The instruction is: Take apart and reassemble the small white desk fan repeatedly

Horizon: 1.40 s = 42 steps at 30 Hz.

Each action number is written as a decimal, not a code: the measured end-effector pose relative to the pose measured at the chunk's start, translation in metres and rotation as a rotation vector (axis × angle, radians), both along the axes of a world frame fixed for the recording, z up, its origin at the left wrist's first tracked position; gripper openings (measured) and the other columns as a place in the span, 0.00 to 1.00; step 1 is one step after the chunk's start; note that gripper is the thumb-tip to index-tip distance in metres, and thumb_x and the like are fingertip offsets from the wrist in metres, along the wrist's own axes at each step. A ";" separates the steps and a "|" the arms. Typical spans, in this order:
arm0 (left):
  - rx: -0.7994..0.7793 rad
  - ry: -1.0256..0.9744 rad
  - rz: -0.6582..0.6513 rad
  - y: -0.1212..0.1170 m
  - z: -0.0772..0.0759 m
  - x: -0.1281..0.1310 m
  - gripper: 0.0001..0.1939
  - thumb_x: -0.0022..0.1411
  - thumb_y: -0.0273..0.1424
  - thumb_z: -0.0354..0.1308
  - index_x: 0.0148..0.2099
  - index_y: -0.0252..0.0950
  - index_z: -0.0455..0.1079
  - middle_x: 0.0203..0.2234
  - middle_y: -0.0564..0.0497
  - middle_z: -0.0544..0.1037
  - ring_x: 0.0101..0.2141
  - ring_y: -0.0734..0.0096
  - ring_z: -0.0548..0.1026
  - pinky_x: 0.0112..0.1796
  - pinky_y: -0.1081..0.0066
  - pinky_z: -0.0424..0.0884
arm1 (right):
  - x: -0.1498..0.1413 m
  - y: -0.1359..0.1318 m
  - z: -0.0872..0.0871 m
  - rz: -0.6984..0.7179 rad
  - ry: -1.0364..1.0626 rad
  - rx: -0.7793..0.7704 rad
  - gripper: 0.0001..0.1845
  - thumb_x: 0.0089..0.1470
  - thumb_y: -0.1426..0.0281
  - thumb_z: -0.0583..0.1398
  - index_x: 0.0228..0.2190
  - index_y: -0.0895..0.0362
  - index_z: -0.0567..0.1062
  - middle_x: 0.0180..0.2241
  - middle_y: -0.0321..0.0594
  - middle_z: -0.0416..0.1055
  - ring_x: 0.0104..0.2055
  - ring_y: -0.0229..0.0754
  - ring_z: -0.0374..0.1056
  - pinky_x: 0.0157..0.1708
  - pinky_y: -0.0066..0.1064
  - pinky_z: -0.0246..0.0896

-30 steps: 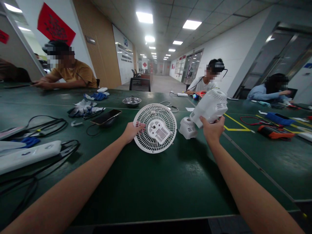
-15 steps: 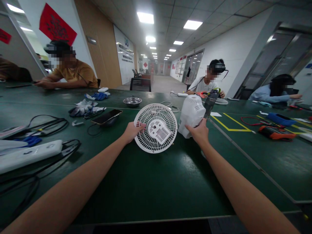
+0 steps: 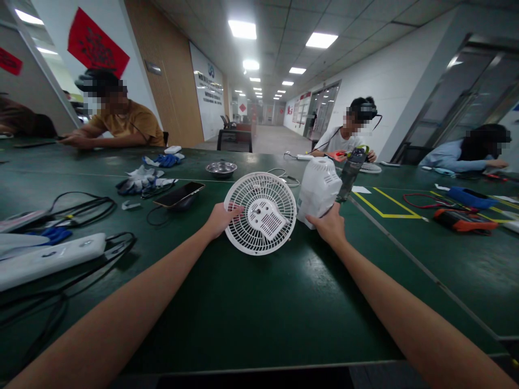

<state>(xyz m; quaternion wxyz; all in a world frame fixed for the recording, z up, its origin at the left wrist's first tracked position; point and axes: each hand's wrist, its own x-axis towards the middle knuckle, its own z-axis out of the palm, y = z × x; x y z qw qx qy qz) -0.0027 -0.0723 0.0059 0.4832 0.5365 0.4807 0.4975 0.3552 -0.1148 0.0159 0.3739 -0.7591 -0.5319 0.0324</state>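
Note:
My left hand [image 3: 221, 220] grips the left rim of a round white fan guard [image 3: 265, 217]. The guard stands tilted on edge, its ribbed face and slotted centre plate towards me. My right hand [image 3: 331, 226] is closed on the lower right of a white plastic housing [image 3: 318, 186] with vent slots near its top. Its thumb shows on the near side, while the other fingers are mostly hidden behind. The housing stands just right of the guard, with a narrow gap between them. A dark clear bottle [image 3: 351, 174] with a green loop rises behind the housing.
A metal bowl [image 3: 221, 169], a phone [image 3: 182, 193] and gloves [image 3: 140, 181] lie beyond my left arm. A power strip [image 3: 60, 256] and black cables [image 3: 93, 205] are at the left. An orange multimeter [image 3: 464, 220] lies right. Several people sit around the table.
My right hand has shifted slightly down and left along the housing. The guard and housing stay almost in place, while the view moves a little.

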 end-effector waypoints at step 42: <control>0.005 0.058 -0.017 -0.001 0.000 0.000 0.16 0.57 0.37 0.69 0.43 0.32 0.76 0.34 0.45 0.84 0.35 0.59 0.82 0.40 0.58 0.79 | 0.076 0.005 0.021 -0.116 0.069 0.600 0.54 0.39 0.61 0.68 0.64 0.56 0.55 0.48 0.49 0.72 0.44 0.55 0.71 0.49 0.51 0.63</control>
